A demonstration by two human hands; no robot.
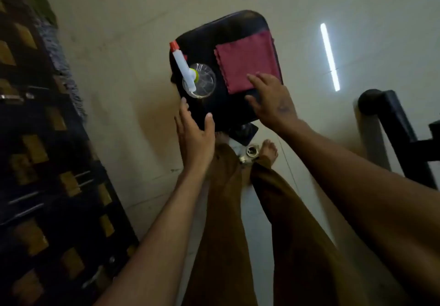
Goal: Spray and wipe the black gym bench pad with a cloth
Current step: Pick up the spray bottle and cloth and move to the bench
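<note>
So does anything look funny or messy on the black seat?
Nothing is spilled or broken. The clear plastic spray bottle stands upright on the black gym bench pad, and the dark red cloth lies flat beside it, slightly crooked to the pad's edges.

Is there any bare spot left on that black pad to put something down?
A little. The bench pad is bare along its far end, beyond the red cloth and spray bottle, and in a narrow strip between those two. The near edge is crowded: the left hand is at one corner, and the right hand touches the cloth's near corner.
</note>
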